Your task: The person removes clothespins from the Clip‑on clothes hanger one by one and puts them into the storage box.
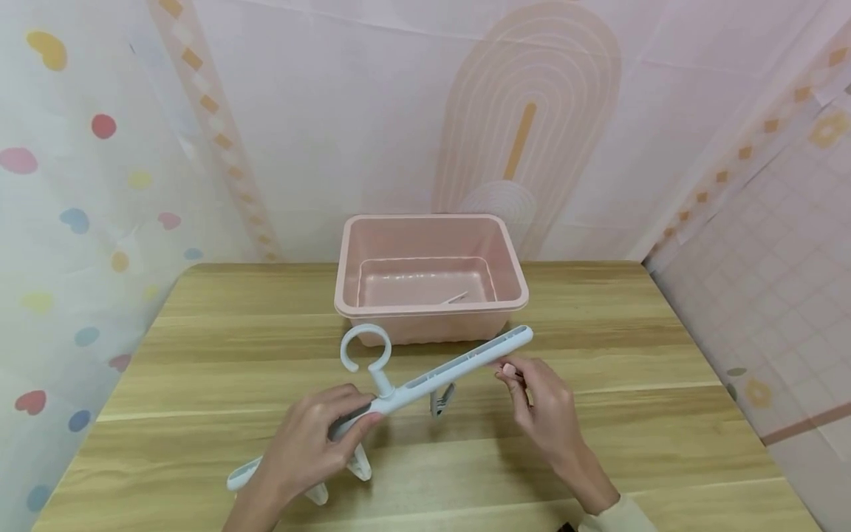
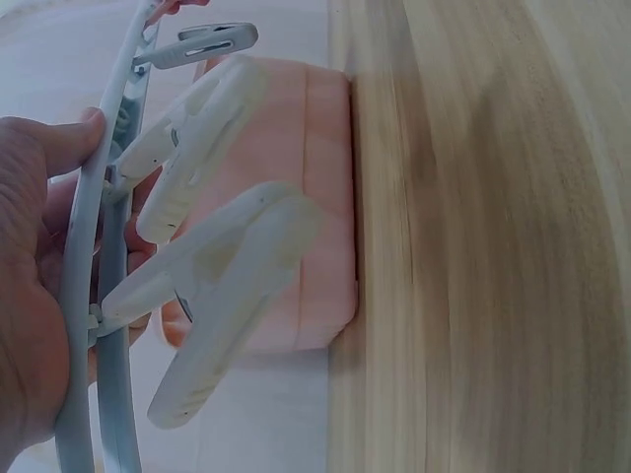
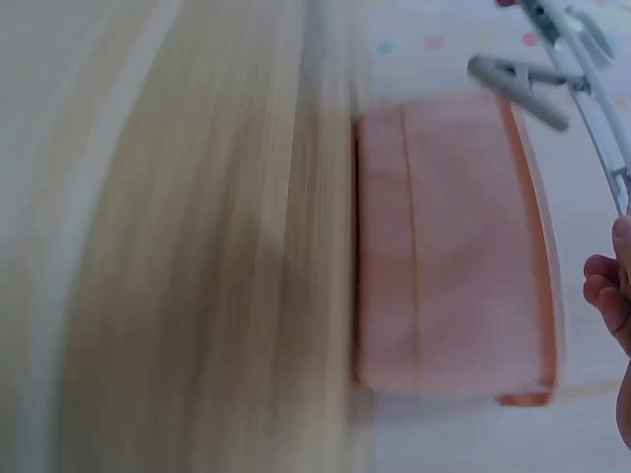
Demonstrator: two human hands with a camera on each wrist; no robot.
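My left hand (image 1: 319, 436) grips the middle of a light blue clip hanger (image 1: 459, 373), thumb on the near side of its slotted bar. The hanger tilts up to the right above the table, its round hook pointing up. Under the bar hang two whitish clips (image 2: 222, 286) near the left hand and a grey clip (image 1: 440, 400) farther right. My right hand (image 1: 548, 406) is at the bar's right end, thumb and fingers pinching a small pale pink piece (image 1: 508, 369). Fingers hide most of that piece, so I cannot tell its kind.
A pink plastic bin (image 1: 425, 325) stands at the back of the wooden table (image 1: 631, 355), just behind the hanger. Inside it lies a thin pale item (image 1: 456, 298). A patterned cloth (image 1: 332, 133) hangs behind the table and along its sides.
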